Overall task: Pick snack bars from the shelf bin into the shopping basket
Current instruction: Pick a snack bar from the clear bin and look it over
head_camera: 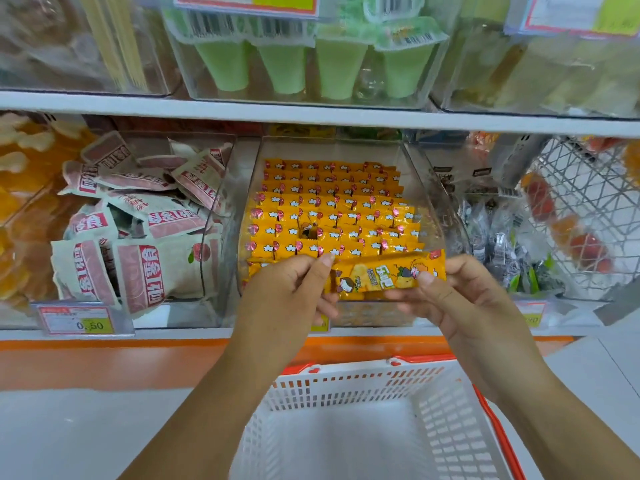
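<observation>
A clear shelf bin (pixel 424 206) holds several rows of orange snack bars (pixel 329 216) standing on edge. In front of the bin's opening I hold one orange snack bar (pixel 381 273) lying sideways. My left hand (pixel 291 289) pinches its left end between thumb and fingers. My right hand (pixel 453 296) pinches its right end, thumb on top. Below both hands stands a white shopping basket (pixel 346 386) with orange handles; the inside that shows holds nothing.
A bin of pink-and-white snack packets (pixel 138 230) is to the left, dark wrapped sweets (pixel 498 244) to the right, a white wire basket (pixel 581 209) beyond. Green jelly cups (pixel 311 64) fill the shelf above. An orange shelf edge (pixel 104 362) runs below the bins.
</observation>
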A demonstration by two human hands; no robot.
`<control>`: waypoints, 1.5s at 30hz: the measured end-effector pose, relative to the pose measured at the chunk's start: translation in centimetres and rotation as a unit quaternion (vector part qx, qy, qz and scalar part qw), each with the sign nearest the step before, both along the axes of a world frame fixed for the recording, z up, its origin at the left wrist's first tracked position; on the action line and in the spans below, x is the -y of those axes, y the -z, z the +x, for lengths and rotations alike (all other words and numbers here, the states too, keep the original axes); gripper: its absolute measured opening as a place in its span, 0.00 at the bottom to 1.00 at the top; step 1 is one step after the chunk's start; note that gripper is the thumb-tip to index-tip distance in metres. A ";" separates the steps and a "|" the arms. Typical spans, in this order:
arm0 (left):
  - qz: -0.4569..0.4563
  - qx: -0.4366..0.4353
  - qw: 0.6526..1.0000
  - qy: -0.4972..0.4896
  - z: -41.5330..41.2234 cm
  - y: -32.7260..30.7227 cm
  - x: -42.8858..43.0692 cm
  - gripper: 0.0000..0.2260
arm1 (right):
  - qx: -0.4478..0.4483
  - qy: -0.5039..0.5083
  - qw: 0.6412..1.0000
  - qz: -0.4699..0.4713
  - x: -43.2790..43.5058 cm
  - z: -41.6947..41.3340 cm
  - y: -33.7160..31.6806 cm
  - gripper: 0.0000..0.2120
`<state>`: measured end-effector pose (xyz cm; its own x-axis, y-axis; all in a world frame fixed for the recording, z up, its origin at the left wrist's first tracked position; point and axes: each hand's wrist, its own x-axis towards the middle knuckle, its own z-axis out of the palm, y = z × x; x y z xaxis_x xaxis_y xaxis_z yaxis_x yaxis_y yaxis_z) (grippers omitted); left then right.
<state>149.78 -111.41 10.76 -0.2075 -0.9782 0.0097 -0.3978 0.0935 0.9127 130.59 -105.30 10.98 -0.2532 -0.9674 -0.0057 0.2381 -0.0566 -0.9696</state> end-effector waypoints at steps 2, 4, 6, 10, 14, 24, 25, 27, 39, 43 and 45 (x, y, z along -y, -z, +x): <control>-0.122 0.089 0.988 -0.020 0.0 0.9 1.0 0.15 | -0.013 0.028 1.000 -0.003 1.6 0.0 -0.4 0.14; -0.209 0.163 0.963 -0.043 0.3 1.4 2.0 0.16 | -0.073 0.031 0.997 -0.007 3.8 0.2 -1.4 0.14; -0.226 0.247 0.942 -0.029 0.7 1.8 2.8 0.25 | -0.143 0.014 0.989 -0.028 6.3 0.7 -2.5 0.08; -0.166 0.373 0.912 0.045 1.1 2.2 2.7 0.38 | -0.263 -0.030 0.964 -0.037 10.7 2.2 -3.4 0.10; -0.163 0.409 0.897 0.040 1.2 3.2 2.3 0.36 | -0.551 -0.128 0.825 -0.006 13.2 2.2 -3.5 0.11; -0.158 0.391 0.905 0.055 1.3 3.2 2.4 0.35 | -0.693 -0.245 0.678 0.021 16.6 4.2 -1.4 0.13; -0.170 0.379 0.908 0.048 1.2 3.5 2.5 0.36 | -0.689 -0.236 0.686 0.013 16.8 4.6 -1.7 0.13; -0.174 0.382 0.907 0.040 1.0 3.6 2.6 0.35 | -0.680 -0.225 0.698 0.001 16.9 5.8 -1.9 0.13; -0.149 0.352 0.923 0.041 1.0 3.5 2.6 0.40 | -0.594 -0.150 0.789 -0.036 15.1 5.9 -2.3 0.04; -0.147 0.354 0.923 0.038 0.9 3.6 2.5 0.40 | -0.546 -0.119 0.827 -0.063 13.2 5.2 -2.6 0.03; -0.154 0.340 0.927 0.032 1.0 3.3 2.3 0.37 | -0.531 -0.098 0.838 -0.077 12.0 4.8 -2.9 0.02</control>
<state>150.80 -113.68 7.42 -0.3260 -0.9362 0.1316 -0.8559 0.3514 0.3795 135.44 -117.31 13.87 0.1281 -0.9594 0.2512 -0.7354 -0.2618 -0.6250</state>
